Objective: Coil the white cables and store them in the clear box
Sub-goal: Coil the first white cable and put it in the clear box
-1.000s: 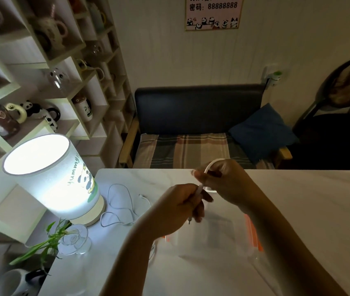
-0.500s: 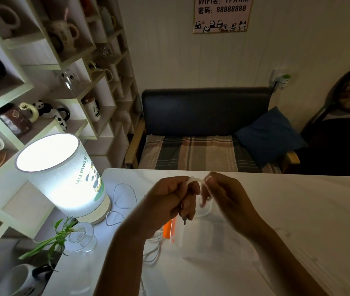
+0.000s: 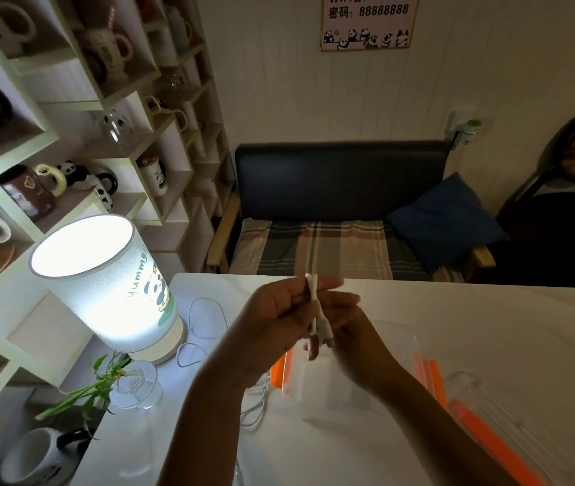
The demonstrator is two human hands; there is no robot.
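Both the left hand [image 3: 279, 320] and right hand [image 3: 344, 320] pinch a folded white cable [image 3: 314, 306] above the clear box [image 3: 335, 387] mid-worktop. Coiling looks nearly finished; next, lower it in.

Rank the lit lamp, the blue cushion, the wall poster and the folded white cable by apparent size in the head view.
1. Lamp, though it is nearest the camera.
2. Blue cushion.
3. Wall poster, cropped at the top.
4. White cable.

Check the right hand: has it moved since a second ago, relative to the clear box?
Yes. The right hand has pulled in toward the left hand; both now pinch the folded white cable above the clear box, near its left end.
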